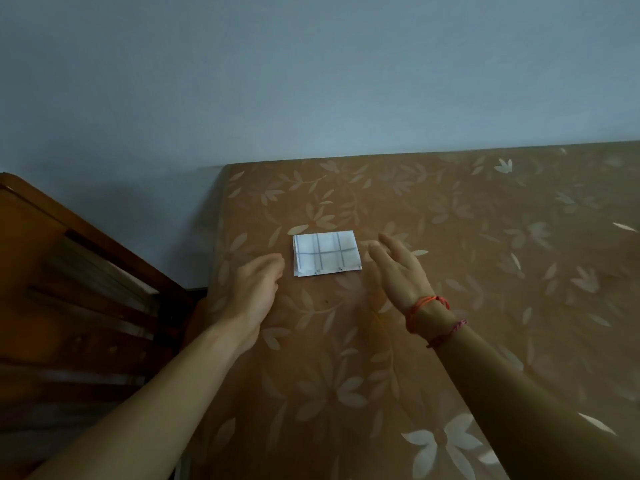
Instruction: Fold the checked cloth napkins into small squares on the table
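White checked napkin (326,253), folded small, flat on table (450,306).

The napkin (326,252) lies on the table (467,216), nearer its far left corner. The left hand (254,289) is just left of the napkin and the right hand (398,271) just right of it, neither touching it. A slatted piece of furniture (69,289) stands further left of the napkin, beyond the table's edge, and a wall (311,81) rises behind the napkin.

white grey-checked napkin (326,252); brown leaf-patterned tablecloth (485,271).

Open tablecloth (485,271) all round napkin (325,252); wooden frame (86,289) beside left edge; wall (311,81) behind.
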